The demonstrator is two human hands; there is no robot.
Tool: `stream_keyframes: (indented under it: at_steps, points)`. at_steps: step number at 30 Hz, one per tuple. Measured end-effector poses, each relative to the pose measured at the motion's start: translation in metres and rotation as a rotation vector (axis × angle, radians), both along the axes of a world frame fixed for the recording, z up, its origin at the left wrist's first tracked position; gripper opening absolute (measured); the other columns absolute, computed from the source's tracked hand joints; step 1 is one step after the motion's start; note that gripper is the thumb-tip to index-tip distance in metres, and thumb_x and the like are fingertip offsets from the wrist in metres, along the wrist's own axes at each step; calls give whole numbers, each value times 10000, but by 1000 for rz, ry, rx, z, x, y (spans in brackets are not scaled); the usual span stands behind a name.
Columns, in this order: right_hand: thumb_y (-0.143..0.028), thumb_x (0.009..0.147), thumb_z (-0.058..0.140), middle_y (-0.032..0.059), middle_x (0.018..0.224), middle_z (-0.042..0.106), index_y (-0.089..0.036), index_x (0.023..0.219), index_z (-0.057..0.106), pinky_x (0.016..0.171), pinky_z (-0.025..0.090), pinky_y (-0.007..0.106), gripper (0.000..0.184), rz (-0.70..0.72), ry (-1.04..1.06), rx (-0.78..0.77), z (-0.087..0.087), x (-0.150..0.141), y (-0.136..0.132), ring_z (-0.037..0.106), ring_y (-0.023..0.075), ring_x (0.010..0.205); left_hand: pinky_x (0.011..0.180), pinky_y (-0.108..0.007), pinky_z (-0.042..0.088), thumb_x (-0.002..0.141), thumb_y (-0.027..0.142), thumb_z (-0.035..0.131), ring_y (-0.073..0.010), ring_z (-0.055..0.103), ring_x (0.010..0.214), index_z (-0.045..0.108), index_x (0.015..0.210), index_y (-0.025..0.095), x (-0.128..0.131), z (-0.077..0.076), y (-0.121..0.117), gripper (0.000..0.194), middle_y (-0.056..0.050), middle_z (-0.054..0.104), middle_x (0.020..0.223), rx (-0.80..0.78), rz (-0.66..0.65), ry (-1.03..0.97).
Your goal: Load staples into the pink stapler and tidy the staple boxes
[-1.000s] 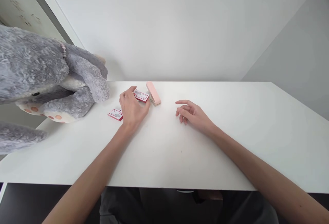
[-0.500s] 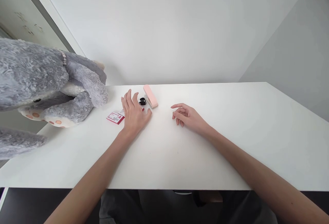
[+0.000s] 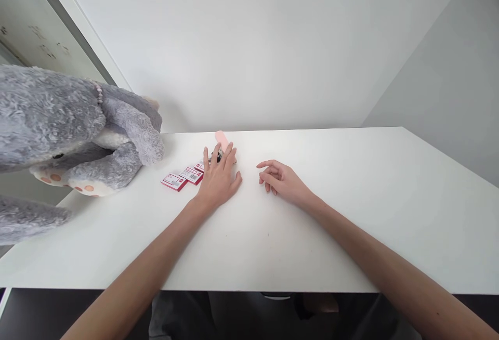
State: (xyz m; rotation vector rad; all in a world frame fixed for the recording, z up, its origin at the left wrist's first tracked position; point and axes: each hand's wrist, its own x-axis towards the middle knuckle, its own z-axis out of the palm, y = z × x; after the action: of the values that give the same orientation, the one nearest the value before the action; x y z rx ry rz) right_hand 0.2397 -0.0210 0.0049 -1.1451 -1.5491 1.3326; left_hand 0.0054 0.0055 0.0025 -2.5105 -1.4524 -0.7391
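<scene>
My left hand point(image 3: 219, 181) is open, its fingers spread over a pink stapler point(image 3: 221, 138) and a small black object point(image 3: 213, 157). The fingers hide much of both, and I cannot tell whether they touch them. Just left of this hand, three small red-and-white boxes point(image 3: 173, 182) with printed labels lie in a slanting row; the farthest is partly covered by the fingers. My right hand point(image 3: 283, 180) rests on the white table with its index finger stretched out and the other fingers loosely curled. Nothing shows in it.
A large grey plush toy point(image 3: 128, 116) with a bead string lies over the left end of the white table point(image 3: 249, 246). Behind the table rises a pale wall point(image 3: 265, 43). The table's front edge runs across above my legs.
My left hand has moved right, off the boxes and across the black object and the stapler. More of the boxes shows now. My right hand has stayed almost still.
</scene>
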Motion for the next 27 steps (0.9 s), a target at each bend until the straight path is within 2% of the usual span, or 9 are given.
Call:
stream_keyframes:
  at_steps: [6, 10, 14, 17, 19, 21, 23, 25, 27]
  points:
    - [-412, 998, 619, 21, 952, 723, -253, 1237, 648, 605, 470, 283, 289, 6, -19, 3, 1, 0, -1, 635, 140, 718, 1315, -762, -5, 978, 307, 540, -460, 252, 1632, 431, 1614, 157, 1, -2, -1, 662, -163, 395, 1728, 19, 87, -12]
    - [-416, 988, 627, 25, 956, 727, -255, 1234, 652, 596, 463, 282, 295, 5, -21, 4, 0, 0, -1, 640, 143, 716, 1316, -760, 35, 976, 301, 558, -466, 248, 1631, 406, 1620, 144, -1, -4, 0, 680, -180, 396, 1724, 32, 104, -26]
    - [-418, 979, 631, 19, 935, 723, -254, 1225, 655, 593, 459, 279, 297, 4, -23, 14, -3, -1, 1, 643, 142, 703, 1329, -696, 184, 985, 210, 545, -399, 266, 1639, 409, 1590, 167, -2, -3, -2, 622, -172, 431, 1702, 98, -37, -8]
    - [-415, 967, 634, 13, 924, 720, -256, 1187, 670, 587, 459, 280, 273, 1, -14, 16, -4, -1, 2, 638, 142, 690, 1280, -611, 342, 982, 145, 528, -344, 404, 1571, 505, 1474, 212, 1, -1, -7, 496, -145, 541, 1607, 139, -187, -41]
    - [-404, 959, 634, 12, 919, 719, -255, 1139, 683, 579, 456, 280, 239, 3, -8, 16, -4, -2, 3, 633, 141, 684, 1121, -503, 508, 972, 111, 502, -293, 608, 1358, 579, 1339, 222, 2, 1, -12, 390, -132, 623, 1476, 88, -242, -90]
    - [-383, 952, 626, 12, 920, 716, -250, 1093, 696, 573, 451, 279, 205, 4, -14, 14, -4, -2, 2, 628, 139, 683, 822, -362, 562, 956, 84, 458, -204, 703, 970, 627, 1163, 213, 3, 3, -17, 297, -104, 684, 1279, -14, -250, -126]
    - [-357, 946, 615, 11, 927, 715, -248, 1068, 707, 571, 444, 276, 187, 0, -27, 13, -3, -2, 2, 625, 135, 683, 608, -302, 439, 932, 57, 413, -145, 583, 678, 624, 960, 209, 2, 4, -20, 261, -48, 694, 1022, -101, -265, -119]
    - [-332, 940, 603, 7, 931, 712, -248, 1061, 713, 573, 441, 274, 184, -4, -38, 11, -3, -2, 1, 623, 131, 684, 553, -304, 326, 896, 25, 388, -137, 458, 577, 573, 803, 212, 0, 6, -22, 279, 0, 632, 795, -142, -299, -84]
    - [-313, 935, 588, 1, 932, 710, -250, 1056, 716, 583, 445, 274, 186, -5, -43, 5, -3, -1, 1, 623, 129, 688, 540, -312, 258, 854, 1, 387, -138, 378, 542, 526, 727, 212, -1, 7, -23, 283, 26, 552, 660, -161, -327, -62]
